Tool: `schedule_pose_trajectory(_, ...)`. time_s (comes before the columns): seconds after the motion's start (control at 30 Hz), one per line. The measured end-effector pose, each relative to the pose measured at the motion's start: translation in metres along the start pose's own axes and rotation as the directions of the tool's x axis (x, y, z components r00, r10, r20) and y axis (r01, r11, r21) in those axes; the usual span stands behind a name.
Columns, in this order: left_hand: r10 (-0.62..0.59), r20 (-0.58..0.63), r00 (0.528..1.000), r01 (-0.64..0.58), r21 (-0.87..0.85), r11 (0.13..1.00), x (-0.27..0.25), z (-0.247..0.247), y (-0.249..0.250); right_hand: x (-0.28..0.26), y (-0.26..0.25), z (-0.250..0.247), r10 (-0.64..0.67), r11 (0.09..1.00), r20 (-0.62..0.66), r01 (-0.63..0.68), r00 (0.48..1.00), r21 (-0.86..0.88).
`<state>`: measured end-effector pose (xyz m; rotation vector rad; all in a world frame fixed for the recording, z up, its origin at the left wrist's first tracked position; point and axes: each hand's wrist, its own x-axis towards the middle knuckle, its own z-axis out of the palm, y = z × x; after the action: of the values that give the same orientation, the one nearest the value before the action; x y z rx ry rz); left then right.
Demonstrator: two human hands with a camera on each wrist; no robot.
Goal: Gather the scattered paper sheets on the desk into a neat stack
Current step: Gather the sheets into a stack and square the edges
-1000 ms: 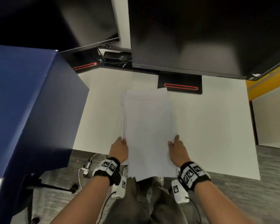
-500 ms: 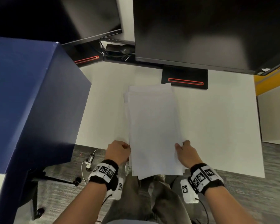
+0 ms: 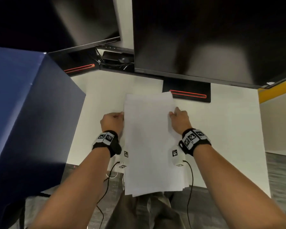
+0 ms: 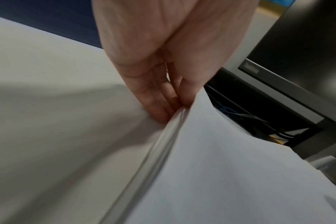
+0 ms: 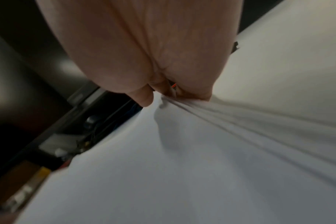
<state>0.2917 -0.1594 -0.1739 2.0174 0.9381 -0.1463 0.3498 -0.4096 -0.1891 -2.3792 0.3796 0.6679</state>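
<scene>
A stack of white paper sheets [image 3: 149, 142] lies lengthwise in the middle of the white desk [image 3: 224, 133], its near end hanging over the front edge. The sheets are slightly offset at the near and far ends. My left hand [image 3: 113, 120] grips the stack's left edge in its far half; in the left wrist view its fingers [image 4: 157, 106] lie under the sheets [image 4: 220, 166] with the thumb on the other side. My right hand [image 3: 178, 115] pinches the right edge opposite, thumb [image 5: 144, 98] on top of the fanned sheet edges [image 5: 240, 128].
Two dark monitors [image 3: 205, 38] [image 3: 76, 22] stand at the back, and the right one's base [image 3: 186, 95] touches the stack's far corner. Cables [image 3: 116, 63] lie between them. A big blue box [image 3: 31, 113] borders the desk on the left. Bare desk lies to the right.
Both hands have slid forward along the stack's side edges, from its near end to its far half, and now pinch the edges instead of resting flat beside them.
</scene>
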Motion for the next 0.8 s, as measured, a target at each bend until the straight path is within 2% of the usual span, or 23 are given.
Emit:
schedule_pose_trajectory(0.03, -0.005, -0.004, 1.0, 0.005, 0.001, 1.0, -0.002, -0.004, -0.005, -0.002, 0.009, -0.004, 0.019, 1.0, -0.027, -0.019, 0.999, 0.0)
schedule_pose_trajectory(0.1, -0.04, 0.077, 0.996, 0.035, 0.062, 0.997, -0.018, -0.015, -0.017, -0.015, 0.034, -0.008, 0.068, 0.998, -0.027, -0.068, 0.997, -0.007)
schedule_pose_trajectory(0.2, -0.056, 0.237, 0.97, 0.019, 0.155, 0.988, -0.046, -0.019, -0.045, -0.051, 0.065, -0.002, 0.098, 0.987, 0.07, -0.088, 0.993, -0.133)
schedule_pose_trajectory(0.27, -0.021, 0.273, 0.962, -0.038, 0.206, 0.978, -0.063, -0.011, -0.061, -0.074, 0.072, 0.01, 0.079, 0.979, 0.138, -0.051, 0.987, -0.197)
schedule_pose_trajectory(0.33, 0.04, 0.266, 0.963, -0.099, 0.212, 0.972, -0.078, 0.001, -0.071, -0.094, 0.073, 0.019, 0.042, 0.986, 0.169, -0.013, 0.985, -0.166)
schedule_pose_trajectory(0.43, 0.047, 0.192, 0.98, -0.08, 0.169, 0.982, -0.091, 0.0, -0.074, -0.106, 0.082, 0.012, 0.007, 0.995, 0.078, 0.0, 0.997, -0.095)
schedule_pose_trajectory(0.5, 0.053, 0.152, 0.987, -0.085, 0.216, 0.973, -0.096, -0.009, -0.081, -0.116, 0.094, 0.004, 0.016, 0.997, 0.053, -0.012, 0.998, -0.078)
schedule_pose_trajectory(0.63, 0.026, 0.176, 0.984, -0.081, 0.318, 0.945, -0.113, -0.014, -0.098, -0.14, 0.108, 0.012, 0.003, 0.984, 0.106, 0.016, 0.994, -0.179)
schedule_pose_trajectory(0.7, 0.024, 0.179, 0.984, -0.083, 0.329, 0.941, -0.122, -0.009, -0.1, -0.148, 0.109, 0.022, -0.006, 0.972, 0.081, 0.025, 0.997, -0.234)
schedule_pose_trajectory(0.8, 0.002, 0.195, 0.981, -0.066, 0.322, 0.945, -0.134, -0.006, -0.095, -0.152, 0.108, 0.021, 0.036, 0.984, 0.04, -0.029, 0.999, -0.174)
